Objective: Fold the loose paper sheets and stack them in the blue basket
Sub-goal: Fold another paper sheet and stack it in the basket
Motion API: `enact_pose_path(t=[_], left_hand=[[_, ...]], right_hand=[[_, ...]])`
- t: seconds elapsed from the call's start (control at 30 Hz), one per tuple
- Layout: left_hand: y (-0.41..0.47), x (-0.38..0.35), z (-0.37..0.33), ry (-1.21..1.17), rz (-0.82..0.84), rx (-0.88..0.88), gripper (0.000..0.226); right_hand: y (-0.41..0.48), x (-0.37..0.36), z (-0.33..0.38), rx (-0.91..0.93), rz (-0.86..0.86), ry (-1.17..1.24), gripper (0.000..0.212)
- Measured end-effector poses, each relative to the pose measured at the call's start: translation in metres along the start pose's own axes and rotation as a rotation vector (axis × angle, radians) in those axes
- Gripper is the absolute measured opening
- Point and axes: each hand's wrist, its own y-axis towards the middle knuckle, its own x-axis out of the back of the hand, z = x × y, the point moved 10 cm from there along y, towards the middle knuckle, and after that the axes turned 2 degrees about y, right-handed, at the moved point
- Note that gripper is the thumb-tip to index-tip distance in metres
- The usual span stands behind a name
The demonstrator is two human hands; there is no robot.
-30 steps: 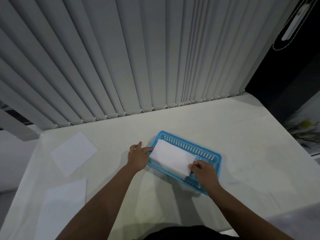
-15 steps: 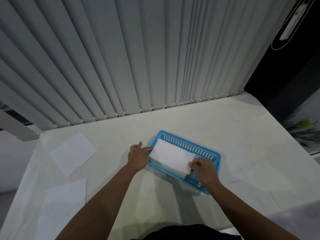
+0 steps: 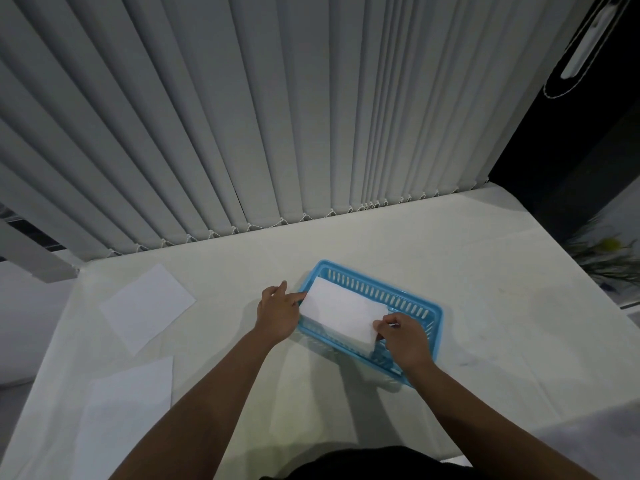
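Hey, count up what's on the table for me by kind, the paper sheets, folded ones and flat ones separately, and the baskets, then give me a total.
Folded paper: 1, held in the basket
Flat loose sheets: 2, far one and near one, both left of the basket
Blue basket: 1
Total: 4

From my remote view, a pale cream tabletop (image 3: 346,251) filled the lower half of the scene. Behind it hung grey vertical blinds (image 3: 242,116), their bottom weights linked by a thin beaded chain just above the tabletop's far edge. To the right of the blinds I saw a dark opening (image 3: 571,161) with a white handle (image 3: 588,39) high up. At the far right edge stood a blurred plant (image 3: 609,254) with a yellow-green spot.
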Motion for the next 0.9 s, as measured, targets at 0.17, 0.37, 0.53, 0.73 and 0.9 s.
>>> enact_pose_path(t=[0.17, 0.37, 0.53, 0.73, 0.9], left_hand=[[-0.004, 0.010, -0.010, -0.001, -0.088, -0.059, 0.043], [-0.023, -0.001, -0.051, 0.155, -0.154, -0.332, 0.049], [-0.019, -0.037, -0.053, 0.256, 0.017, -0.345, 0.084], [-0.018, -0.041, -0.042, 0.284, 0.006, -0.328, 0.077], [-0.016, -0.015, -0.018, -0.013, -0.122, -0.140, 0.080]], right_hand=[[-0.006, 0.014, -0.001, 0.029, -0.081, -0.085, 0.018], [-0.026, -0.016, 0.042, 0.502, -0.075, -0.700, 0.051], [-0.016, -0.058, 0.013, 0.510, 0.145, -1.029, 0.104], [-0.013, -0.045, 0.000, 0.440, 0.154, -1.083, 0.113], [-0.019, 0.003, 0.015, 0.451, -0.034, -0.873, 0.084]])
